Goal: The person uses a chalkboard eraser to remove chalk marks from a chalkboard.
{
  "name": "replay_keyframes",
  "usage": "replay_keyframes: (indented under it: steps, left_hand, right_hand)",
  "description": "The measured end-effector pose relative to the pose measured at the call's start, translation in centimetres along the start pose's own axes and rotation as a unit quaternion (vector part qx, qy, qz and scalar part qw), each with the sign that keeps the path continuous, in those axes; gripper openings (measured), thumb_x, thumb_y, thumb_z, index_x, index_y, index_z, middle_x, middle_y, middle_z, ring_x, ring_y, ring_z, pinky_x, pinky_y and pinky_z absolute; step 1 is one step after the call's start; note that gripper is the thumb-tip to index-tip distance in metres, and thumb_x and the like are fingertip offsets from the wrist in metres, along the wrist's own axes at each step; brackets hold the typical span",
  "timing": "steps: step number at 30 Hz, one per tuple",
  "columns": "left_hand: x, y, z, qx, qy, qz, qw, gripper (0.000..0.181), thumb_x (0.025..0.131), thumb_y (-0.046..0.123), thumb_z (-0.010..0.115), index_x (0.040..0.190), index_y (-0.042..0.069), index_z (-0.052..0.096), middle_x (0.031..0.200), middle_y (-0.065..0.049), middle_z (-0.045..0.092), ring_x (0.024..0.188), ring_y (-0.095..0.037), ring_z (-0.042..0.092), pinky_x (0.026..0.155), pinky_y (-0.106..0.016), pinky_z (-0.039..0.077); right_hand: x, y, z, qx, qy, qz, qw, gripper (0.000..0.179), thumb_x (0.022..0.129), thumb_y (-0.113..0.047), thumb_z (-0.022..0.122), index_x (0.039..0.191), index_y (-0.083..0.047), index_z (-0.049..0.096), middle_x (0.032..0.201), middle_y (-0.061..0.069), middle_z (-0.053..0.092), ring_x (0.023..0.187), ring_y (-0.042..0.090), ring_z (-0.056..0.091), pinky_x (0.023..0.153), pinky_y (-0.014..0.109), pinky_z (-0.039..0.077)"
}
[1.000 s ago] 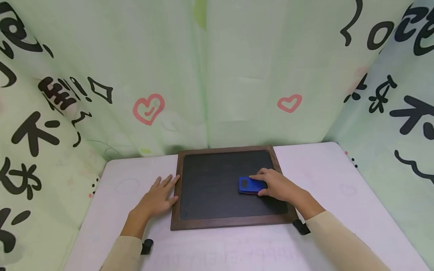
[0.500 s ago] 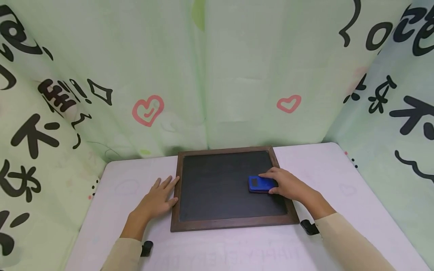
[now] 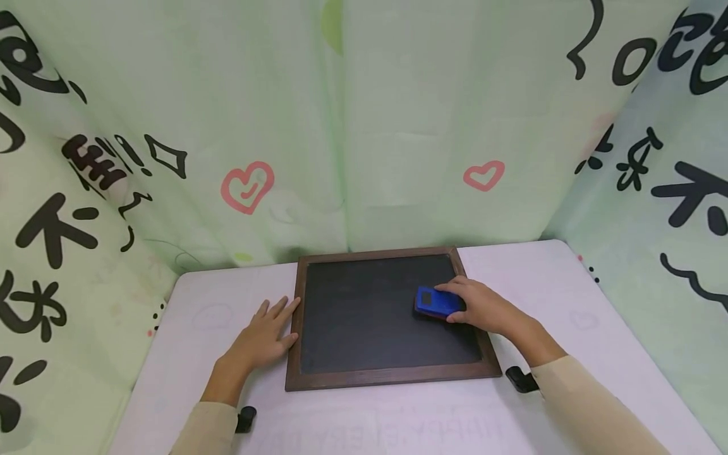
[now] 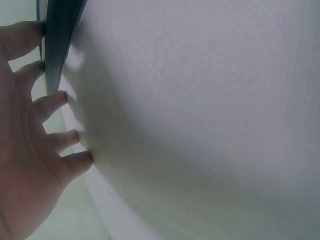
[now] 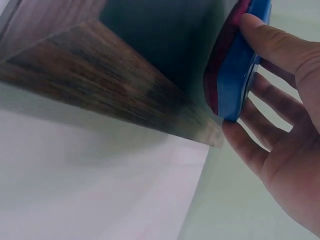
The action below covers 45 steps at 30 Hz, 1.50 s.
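A small blackboard point(image 3: 364, 328) with a brown wooden frame point(image 3: 392, 375) lies on the white table. Over its right half, my right hand point(image 3: 483, 306) holds a blue board eraser point(image 3: 435, 302), thumb on one side and fingers on the other. The eraser's dark red underside point(image 5: 220, 60) faces the board in the right wrist view; whether it touches the surface I cannot tell. My left hand point(image 3: 264, 335) is spread at the left edge, its thumb and a finger against the frame. In the left wrist view, its other fingers point(image 4: 52, 105) rest on the table beside the frame.
The white table point(image 3: 341, 420) has faint printed lettering near its front. Pale green curtains point(image 3: 398, 126) with black characters and pink hearts stand behind and at both sides. Black straps point(image 3: 520, 379) sit at the wrists.
The right hand has moved right with the eraser, then slightly away from me, and the eraser has turned a little. The left hand stays at the frame's left edge.
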<state>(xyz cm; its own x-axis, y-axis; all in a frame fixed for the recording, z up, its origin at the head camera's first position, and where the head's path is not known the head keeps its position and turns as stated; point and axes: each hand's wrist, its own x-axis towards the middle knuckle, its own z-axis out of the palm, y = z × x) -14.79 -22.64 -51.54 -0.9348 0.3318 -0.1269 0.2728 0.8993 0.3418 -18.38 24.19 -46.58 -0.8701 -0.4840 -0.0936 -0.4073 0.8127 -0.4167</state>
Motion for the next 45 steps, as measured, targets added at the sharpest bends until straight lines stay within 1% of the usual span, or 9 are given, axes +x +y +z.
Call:
replay_keyframes:
  steps: [4, 10, 13, 17, 21, 29, 36, 40, 45]
  left_hand:
    - [0.0, 0.0, 0.0, 0.0, 0.0, 0.004, 1.0, 0.072, 0.103, 0.033, 0.059, 0.165, 0.017, 0.027, 0.167, -0.021, 0.03, 0.15, -0.061, 0.021, 0.108, -0.078, 0.033]
    - [0.0, 0.0, 0.0, 0.002, -0.001, 0.005, 1.0, 0.071, 0.103, 0.032, 0.059, 0.165, 0.017, 0.028, 0.167, -0.021, 0.031, 0.15, -0.061, 0.022, 0.109, -0.078, 0.033]
    - [0.0, 0.0, 0.0, 0.003, -0.003, 0.006, 1.0, 0.071, 0.103, 0.032, 0.059, 0.165, 0.017, 0.027, 0.167, -0.021, 0.031, 0.149, -0.061, 0.022, 0.109, -0.077, 0.033]
    - [0.0, 0.0, -0.1, 0.002, -0.001, 0.003, 1.0, 0.071, 0.103, 0.033, 0.059, 0.165, 0.017, 0.028, 0.167, -0.021, 0.031, 0.15, -0.061, 0.021, 0.109, -0.078, 0.033]
    - [0.1, 0.1, 0.0, 0.0, 0.001, 0.004, 1.0, 0.071, 0.103, 0.034, 0.058, 0.165, 0.017, 0.028, 0.167, -0.021, 0.031, 0.15, -0.061, 0.021, 0.109, -0.078, 0.033]
    - [0.2, -0.2, 0.3, -0.006, -0.005, 0.003, 1.0, 0.071, 0.104, 0.034, 0.057, 0.166, 0.018, 0.026, 0.168, -0.021, 0.029, 0.151, -0.061, 0.018, 0.112, -0.077, 0.029]
    - [0.3, -0.1, 0.4, -0.005, -0.008, 0.005, 0.9999, 0.073, 0.103, 0.035, 0.058, 0.166, 0.018, 0.025, 0.168, -0.021, 0.028, 0.151, -0.061, 0.018, 0.114, -0.077, 0.027]
    - [0.3, -0.1, 0.3, -0.003, -0.008, 0.002, 1.0, 0.072, 0.104, 0.034, 0.058, 0.166, 0.018, 0.025, 0.168, -0.02, 0.028, 0.151, -0.061, 0.018, 0.115, -0.076, 0.026]
    - [0.1, 0.0, 0.2, -0.003, -0.006, 0.004, 1.0, 0.071, 0.104, 0.032, 0.058, 0.165, 0.017, 0.026, 0.168, -0.021, 0.03, 0.15, -0.062, 0.019, 0.114, -0.077, 0.026]
  right_hand:
    - [-0.3, 0.1, -0.9, 0.002, 0.024, 0.014, 0.9996, 0.065, 0.088, -0.024, 0.084, 0.145, -0.004, 0.058, 0.131, 0.021, 0.061, 0.111, 0.034, 0.062, 0.092, 0.052, 0.057]
    - [-0.8, 1.2, -2.9, 0.011, 0.043, 0.041, 0.9982, 0.066, 0.091, -0.024, 0.082, 0.146, -0.001, 0.054, 0.131, 0.024, 0.059, 0.107, 0.035, 0.062, 0.088, 0.052, 0.058]
    - [-1.0, 2.0, -4.0, 0.012, 0.052, 0.066, 0.9964, 0.069, 0.091, -0.026, 0.081, 0.148, 0.0, 0.051, 0.132, 0.027, 0.057, 0.109, 0.04, 0.062, 0.087, 0.055, 0.06]
    - [-1.0, 3.4, -5.1, 0.022, 0.062, 0.108, 0.992, 0.073, 0.093, -0.032, 0.079, 0.15, 0.002, 0.046, 0.137, 0.033, 0.052, 0.116, 0.051, 0.059, 0.09, 0.063, 0.058]
    - [-0.9, 4.9, -5.7, 0.02, 0.073, 0.141, 0.9871, 0.076, 0.094, -0.034, 0.077, 0.15, 0.005, 0.043, 0.139, 0.036, 0.048, 0.119, 0.055, 0.055, 0.091, 0.066, 0.055]
    - [-1.7, 7.0, -5.5, 0.007, 0.096, 0.191, 0.9768, 0.076, 0.097, -0.035, 0.072, 0.147, 0.012, 0.04, 0.134, 0.039, 0.047, 0.12, 0.055, 0.053, 0.095, 0.069, 0.051]
    - [-3.2, 8.4, -4.7, 0.014, 0.13, 0.252, 0.9588, 0.08, 0.097, -0.041, 0.072, 0.145, 0.015, 0.04, 0.13, 0.041, 0.047, 0.113, 0.054, 0.053, 0.089, 0.068, 0.051]
    - [-3.8, 9.1, -3.9, 0.011, 0.123, 0.284, 0.9509, 0.084, 0.096, -0.042, 0.072, 0.145, 0.018, 0.038, 0.128, 0.042, 0.047, 0.111, 0.054, 0.053, 0.087, 0.068, 0.051]
    - [-4.2, 9.5, -2.9, 0.004, 0.106, 0.301, 0.9476, 0.088, 0.095, -0.045, 0.072, 0.143, 0.019, 0.037, 0.125, 0.042, 0.047, 0.107, 0.053, 0.054, 0.085, 0.067, 0.052]
